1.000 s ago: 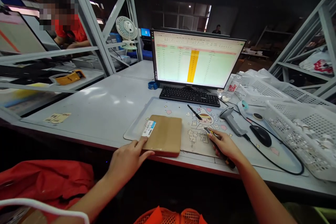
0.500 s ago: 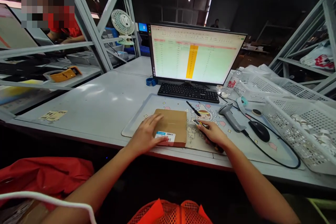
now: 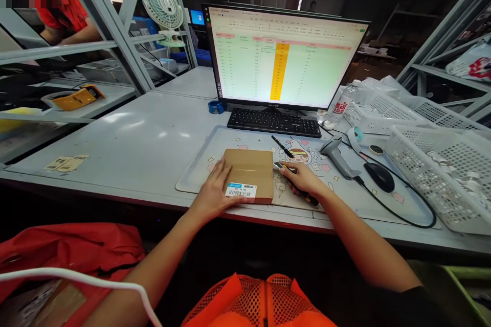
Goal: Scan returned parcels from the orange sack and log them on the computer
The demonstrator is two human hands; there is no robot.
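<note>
The box (image 3: 251, 163) lies flat on the mat (image 3: 195, 178) near the table's (image 3: 126, 150) front edge, its white and blue label (image 3: 241, 190) at six o'clock on the top face. The left hand (image 3: 213, 191) sits at eight to nine o'clock of it, partly curled and holding the near corner: fingers spread along the left side, thumb at the near edge by the label. At three o'clock the right hand (image 3: 305, 179) is closed round the knife (image 3: 278, 165), whose blade end points to ten o'clock and sits just beside the box's right side; whether it touches, I cannot tell.

Clock places from the box: the pen (image 3: 283, 146) lies near at one to two o'clock, with the keyboard (image 3: 273, 122) and monitor (image 3: 280, 56) farther off at one. The scanner (image 3: 341, 159) is between two and three, its cable running past the mouse (image 3: 379, 177) at three. Farther out that way stands the white basket (image 3: 422, 184). A bottle (image 3: 347, 99) stands at two, the blue tape (image 3: 216, 107) at eleven, and a co-worker's red sleeve (image 3: 72, 5) shows at ten
</note>
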